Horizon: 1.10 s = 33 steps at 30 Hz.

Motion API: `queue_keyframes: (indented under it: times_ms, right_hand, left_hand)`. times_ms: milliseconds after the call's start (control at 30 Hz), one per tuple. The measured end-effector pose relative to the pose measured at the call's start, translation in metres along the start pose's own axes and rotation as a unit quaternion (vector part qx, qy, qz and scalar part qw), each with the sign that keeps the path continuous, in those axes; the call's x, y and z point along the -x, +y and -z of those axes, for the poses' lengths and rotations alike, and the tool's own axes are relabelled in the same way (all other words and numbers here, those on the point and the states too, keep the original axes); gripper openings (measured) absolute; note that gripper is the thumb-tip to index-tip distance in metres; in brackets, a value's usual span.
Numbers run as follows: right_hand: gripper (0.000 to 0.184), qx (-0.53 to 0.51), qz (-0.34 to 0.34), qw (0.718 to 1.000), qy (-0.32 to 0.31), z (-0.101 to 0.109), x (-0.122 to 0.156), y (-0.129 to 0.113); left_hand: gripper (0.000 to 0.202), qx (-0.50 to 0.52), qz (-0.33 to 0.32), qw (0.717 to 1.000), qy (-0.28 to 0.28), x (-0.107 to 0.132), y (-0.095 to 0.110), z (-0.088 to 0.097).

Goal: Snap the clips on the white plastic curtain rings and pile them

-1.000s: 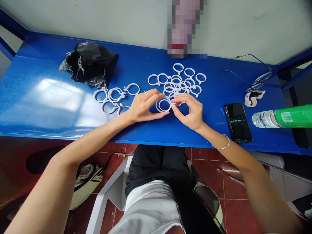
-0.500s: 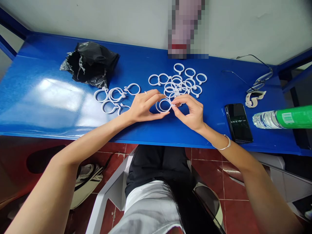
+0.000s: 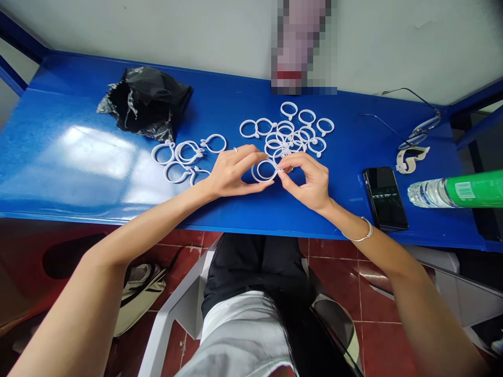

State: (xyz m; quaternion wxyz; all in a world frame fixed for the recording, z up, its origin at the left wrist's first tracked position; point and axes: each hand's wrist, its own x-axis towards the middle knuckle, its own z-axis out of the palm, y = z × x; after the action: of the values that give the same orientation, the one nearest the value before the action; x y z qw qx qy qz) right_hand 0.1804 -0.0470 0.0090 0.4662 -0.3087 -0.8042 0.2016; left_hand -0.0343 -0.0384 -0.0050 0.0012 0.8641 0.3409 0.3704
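Near the front of the blue table, both hands meet at a white plastic curtain ring [image 3: 258, 170]. My left hand [image 3: 236, 173] curves around its left side, thumb below and fingers above, closed on it. From the other side my right hand [image 3: 308, 180] pinches the small eyelet end between thumb and index finger. A second ring seems to overlap the held one; fingers partly hide both. Just beyond the hands lies a loose cluster of similar curtain rings [image 3: 325, 120]. Several more curtain rings [image 3: 176, 181] lie left of my left hand, one partly covered by that wrist.
A crumpled black plastic bag [image 3: 157, 99] sits at the back left of the blue table [image 3: 220, 214]. Toward the right are a phone [image 3: 387, 199], eyeglasses [image 3: 418, 137], a pale strap-like item [image 3: 408, 162] and a bottle with a green label [image 3: 475, 188] lying sideways.
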Motion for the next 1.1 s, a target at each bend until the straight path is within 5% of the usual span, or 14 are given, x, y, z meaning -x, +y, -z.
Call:
queue_keyframes:
  times_ms: [1100]
  right_hand:
    - [0.006,0.026,-0.016,0.999,0.044,-0.0012,0.0017,0.0001]
  left_hand:
    - [0.052,0.085,0.073,0.994,-0.013,-0.0055,0.0023,0.0005]
